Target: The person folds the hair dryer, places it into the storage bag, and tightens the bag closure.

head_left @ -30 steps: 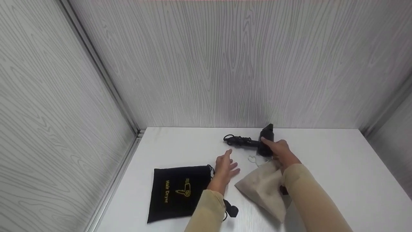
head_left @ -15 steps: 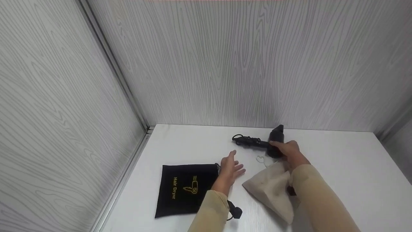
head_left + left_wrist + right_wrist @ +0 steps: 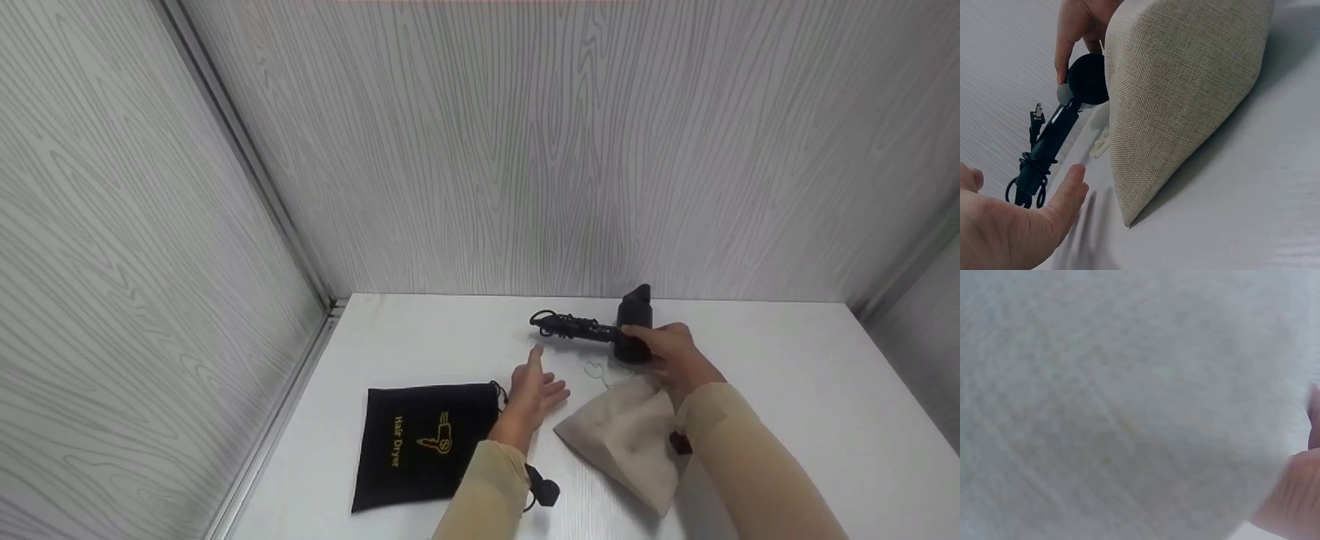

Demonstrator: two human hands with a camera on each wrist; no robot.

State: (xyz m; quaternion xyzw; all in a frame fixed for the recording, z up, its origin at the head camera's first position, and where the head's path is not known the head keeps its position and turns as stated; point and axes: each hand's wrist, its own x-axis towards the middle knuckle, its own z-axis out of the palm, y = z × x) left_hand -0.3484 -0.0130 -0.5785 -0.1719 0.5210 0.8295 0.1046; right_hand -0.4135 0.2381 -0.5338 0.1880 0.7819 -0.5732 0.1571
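My right hand (image 3: 679,356) grips the barrel of a black hair dryer (image 3: 636,309) near the back of the table. Its handle points left, with the cord (image 3: 574,326) wound around it. A beige woven cloth bag (image 3: 619,439) with a pale drawstring lies just below that hand, its corner toward me. In the left wrist view the plug end sticks out beside the dryer's handle (image 3: 1050,143). My left hand (image 3: 529,397) holds nothing, fingers spread, between the two bags. Blurred bag cloth (image 3: 1129,410) fills most of the right wrist view and hides the dryer there.
A black drawstring pouch (image 3: 420,450) printed "Hair Dryer" in yellow lies flat at the left, partly under my left forearm. A small black device (image 3: 544,491) sits at the left wrist. Grey wood-grain panels (image 3: 487,150) wall the white table (image 3: 787,390) behind and at the sides.
The head view shifts slightly right, then back. Both hands, the hair dryer and the bags keep nearly the same places on the table.
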